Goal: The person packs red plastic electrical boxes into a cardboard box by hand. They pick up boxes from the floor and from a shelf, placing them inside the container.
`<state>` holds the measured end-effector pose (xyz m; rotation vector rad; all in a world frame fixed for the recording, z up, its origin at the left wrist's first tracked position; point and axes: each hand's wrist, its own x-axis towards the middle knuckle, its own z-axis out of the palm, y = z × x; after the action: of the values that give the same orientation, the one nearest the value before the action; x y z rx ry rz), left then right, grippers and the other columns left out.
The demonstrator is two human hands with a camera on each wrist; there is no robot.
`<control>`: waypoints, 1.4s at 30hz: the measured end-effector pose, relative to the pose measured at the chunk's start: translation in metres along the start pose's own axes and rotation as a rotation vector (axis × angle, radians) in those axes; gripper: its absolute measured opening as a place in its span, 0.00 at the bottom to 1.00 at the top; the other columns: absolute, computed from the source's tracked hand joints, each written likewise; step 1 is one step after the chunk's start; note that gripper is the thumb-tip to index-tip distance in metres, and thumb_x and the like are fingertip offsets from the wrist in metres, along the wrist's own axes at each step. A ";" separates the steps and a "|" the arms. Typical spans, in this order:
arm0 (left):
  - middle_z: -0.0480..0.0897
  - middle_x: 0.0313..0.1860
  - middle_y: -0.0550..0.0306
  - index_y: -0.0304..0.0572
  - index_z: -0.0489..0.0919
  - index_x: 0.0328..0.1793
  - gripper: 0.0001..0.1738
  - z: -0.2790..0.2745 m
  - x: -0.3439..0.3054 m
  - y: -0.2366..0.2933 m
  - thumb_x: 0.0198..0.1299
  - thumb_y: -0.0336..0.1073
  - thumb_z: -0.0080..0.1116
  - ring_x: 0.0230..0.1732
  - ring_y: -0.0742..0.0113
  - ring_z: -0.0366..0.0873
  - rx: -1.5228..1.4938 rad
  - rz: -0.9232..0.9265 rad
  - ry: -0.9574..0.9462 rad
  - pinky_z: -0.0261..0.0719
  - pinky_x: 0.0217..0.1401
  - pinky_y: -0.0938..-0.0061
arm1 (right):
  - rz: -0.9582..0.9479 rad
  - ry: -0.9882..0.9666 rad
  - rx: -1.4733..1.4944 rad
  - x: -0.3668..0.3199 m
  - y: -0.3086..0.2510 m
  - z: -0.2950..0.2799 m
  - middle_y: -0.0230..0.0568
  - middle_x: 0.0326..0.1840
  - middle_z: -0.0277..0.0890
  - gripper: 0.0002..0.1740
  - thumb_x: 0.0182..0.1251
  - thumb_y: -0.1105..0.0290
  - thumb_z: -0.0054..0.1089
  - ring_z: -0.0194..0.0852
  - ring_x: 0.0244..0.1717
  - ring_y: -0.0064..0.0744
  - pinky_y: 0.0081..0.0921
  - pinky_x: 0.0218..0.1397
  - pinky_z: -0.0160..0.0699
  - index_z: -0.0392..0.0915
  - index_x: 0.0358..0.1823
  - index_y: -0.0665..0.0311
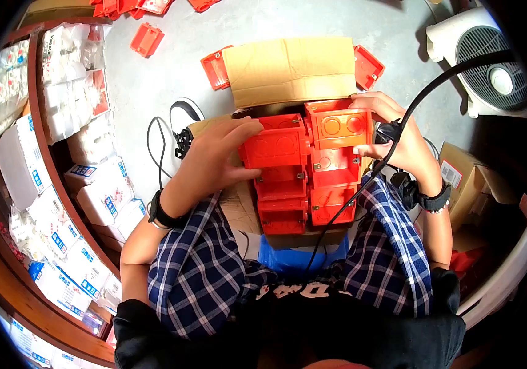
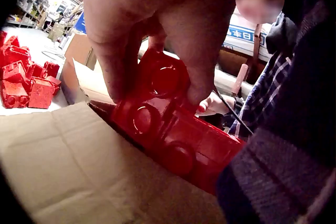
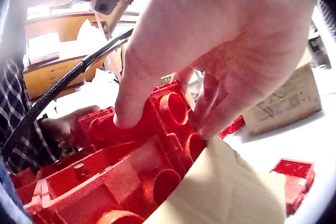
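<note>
Red plastic boxes (image 1: 277, 181) stand in two columns inside an open cardboard box (image 1: 291, 71) between the person's legs. The left hand (image 1: 217, 154) grips the far box of the left column, thumb on its near side and fingers over its far side. On the far box of the right column (image 1: 337, 126), the right hand (image 1: 399, 138) has its thumb at the near edge and its fingers at the far corner. The left wrist view has the left hand (image 2: 152, 29) pinching a red box (image 2: 163, 79); the right wrist view has the right hand (image 3: 210, 45) around another (image 3: 168, 111).
Loose red boxes (image 1: 147, 40) lie on the floor beyond the carton. A shelf with packaged goods (image 1: 60, 227) stands at the left, a white fan (image 1: 491, 67) at the far right. A black cable (image 1: 426, 92) crosses over the right hand. A blue object (image 1: 300, 255) sits below the carton.
</note>
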<state>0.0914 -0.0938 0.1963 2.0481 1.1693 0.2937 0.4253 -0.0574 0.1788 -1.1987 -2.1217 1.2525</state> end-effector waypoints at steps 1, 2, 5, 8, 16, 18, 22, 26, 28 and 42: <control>0.79 0.60 0.49 0.47 0.75 0.61 0.38 0.000 0.001 0.000 0.38 0.32 0.77 0.62 0.49 0.76 -0.001 0.000 -0.002 0.77 0.63 0.63 | 0.000 -0.004 0.004 0.001 -0.001 -0.001 0.47 0.51 0.78 0.36 0.37 0.67 0.80 0.77 0.54 0.53 0.40 0.56 0.77 0.75 0.53 0.63; 0.79 0.61 0.48 0.45 0.76 0.59 0.37 0.001 0.001 -0.001 0.37 0.32 0.77 0.63 0.49 0.76 0.016 0.001 0.013 0.76 0.63 0.63 | -0.001 -0.007 0.006 0.001 -0.002 -0.002 0.47 0.51 0.78 0.36 0.37 0.67 0.80 0.77 0.53 0.53 0.40 0.56 0.77 0.75 0.53 0.63; 0.79 0.63 0.47 0.44 0.77 0.58 0.37 0.002 0.002 -0.003 0.36 0.31 0.78 0.63 0.49 0.77 0.032 -0.002 0.035 0.76 0.64 0.63 | 0.022 0.000 0.014 0.000 -0.004 0.000 0.47 0.51 0.78 0.37 0.36 0.68 0.80 0.77 0.53 0.53 0.40 0.56 0.77 0.75 0.53 0.63; 0.79 0.62 0.47 0.45 0.76 0.60 0.37 0.003 0.002 -0.007 0.37 0.31 0.77 0.63 0.49 0.77 0.013 -0.015 0.040 0.77 0.63 0.63 | -0.002 0.022 0.022 0.000 0.000 0.002 0.46 0.50 0.78 0.37 0.36 0.68 0.80 0.77 0.52 0.53 0.39 0.56 0.77 0.75 0.53 0.63; 0.79 0.63 0.52 0.43 0.74 0.64 0.41 0.011 0.003 -0.023 0.38 0.33 0.78 0.62 0.51 0.77 -0.021 -0.092 0.101 0.75 0.65 0.64 | 0.022 -0.003 0.030 0.003 -0.002 0.001 0.45 0.50 0.78 0.37 0.36 0.69 0.80 0.78 0.51 0.52 0.38 0.55 0.77 0.75 0.53 0.63; 0.78 0.64 0.52 0.43 0.73 0.65 0.42 0.009 0.004 -0.020 0.39 0.34 0.78 0.62 0.51 0.77 -0.018 -0.031 0.127 0.75 0.64 0.64 | 0.019 -0.007 0.020 0.002 -0.001 0.001 0.45 0.50 0.78 0.37 0.36 0.68 0.80 0.78 0.50 0.52 0.38 0.55 0.77 0.75 0.54 0.63; 0.77 0.66 0.53 0.45 0.73 0.66 0.42 0.009 0.006 -0.022 0.40 0.34 0.78 0.64 0.52 0.75 -0.020 -0.065 0.111 0.74 0.66 0.63 | 0.086 0.035 0.102 0.003 0.001 0.006 0.43 0.53 0.78 0.38 0.40 0.64 0.81 0.79 0.52 0.46 0.35 0.56 0.76 0.75 0.56 0.64; 0.75 0.66 0.52 0.46 0.73 0.66 0.41 0.007 0.010 -0.021 0.42 0.34 0.77 0.66 0.51 0.72 0.031 -0.054 0.120 0.70 0.69 0.61 | 0.079 0.068 0.118 0.002 0.004 0.010 0.41 0.54 0.79 0.36 0.44 0.62 0.80 0.80 0.52 0.39 0.32 0.55 0.76 0.74 0.57 0.64; 0.75 0.66 0.51 0.46 0.73 0.65 0.40 0.007 0.010 -0.020 0.42 0.34 0.76 0.66 0.51 0.72 0.047 -0.060 0.127 0.69 0.69 0.61 | 0.084 0.071 0.125 0.002 0.004 0.011 0.41 0.53 0.79 0.36 0.44 0.62 0.80 0.80 0.51 0.38 0.31 0.55 0.76 0.74 0.57 0.63; 0.71 0.63 0.49 0.42 0.72 0.63 0.38 0.012 0.017 -0.041 0.44 0.36 0.77 0.66 0.52 0.70 -0.157 0.035 0.167 0.71 0.67 0.65 | 0.146 0.050 0.020 0.013 -0.008 0.013 0.41 0.55 0.79 0.33 0.48 0.72 0.76 0.78 0.55 0.31 0.29 0.58 0.77 0.74 0.59 0.64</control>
<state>0.0804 -0.0733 0.1563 1.9372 1.1710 0.5649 0.4051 -0.0548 0.1783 -1.3830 -2.0127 1.2877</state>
